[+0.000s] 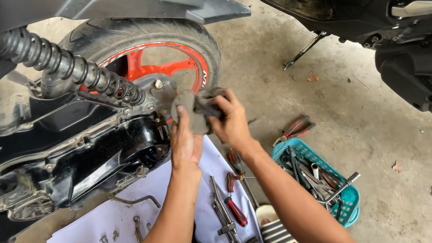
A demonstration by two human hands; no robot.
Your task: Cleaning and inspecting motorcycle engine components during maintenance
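Both my hands hold a dark grey metal part (190,109) in front of a scooter's rear wheel (152,55), which has a black tyre and an orange-red rim. My left hand (185,144) grips the part from below. From the right, my right hand (230,118) closes over its darker end. The part sits level with the wheel hub (159,92), just right of the black coil shock absorber (68,68) and the black engine case (90,153).
A white sheet (132,212) on the concrete floor carries wrenches, bolts and a red-handled screwdriver (234,206). A teal basket (346,196) full of tools stands to the right, with red pliers (295,130) beside it. A second scooter (416,55) stands at the upper right. My sandalled foot (276,237) rests near the sheet.
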